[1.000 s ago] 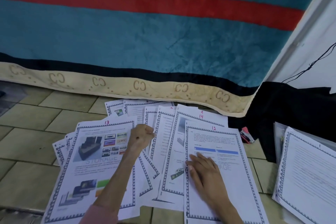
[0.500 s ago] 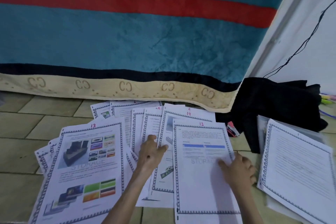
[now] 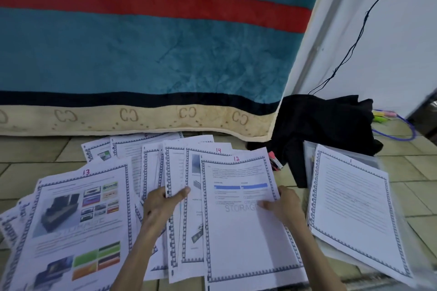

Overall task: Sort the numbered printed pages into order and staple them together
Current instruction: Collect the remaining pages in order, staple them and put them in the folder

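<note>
Several bordered printed pages lie fanned out on the tiled floor. Page 13 [image 3: 78, 224], with colour pictures, is at the left. Page 12 [image 3: 243, 238] is at the centre right, partly over page 14 [image 3: 218, 151]. My right hand [image 3: 285, 204] pinches page 12 at its right edge, thumb on top. My left hand [image 3: 163, 204] pinches the left edge of a middle page [image 3: 176, 172] in the fan. A separate stack topped by page 1 [image 3: 354, 210] lies at the right. A pink stapler [image 3: 275, 160] peeks out behind page 12.
A teal blanket with a red stripe [image 3: 153, 42] hangs across the back. Black cloth [image 3: 321, 123] is bunched on the floor beside the stapler. A black cable [image 3: 354, 38] runs down the white wall. Coloured cords [image 3: 392, 123] lie at the far right.
My right hand slid from the middle of page 12 to its right edge and took hold. My left hand moved right off page 13 and gripped a middle page. The view shifted right.
</note>
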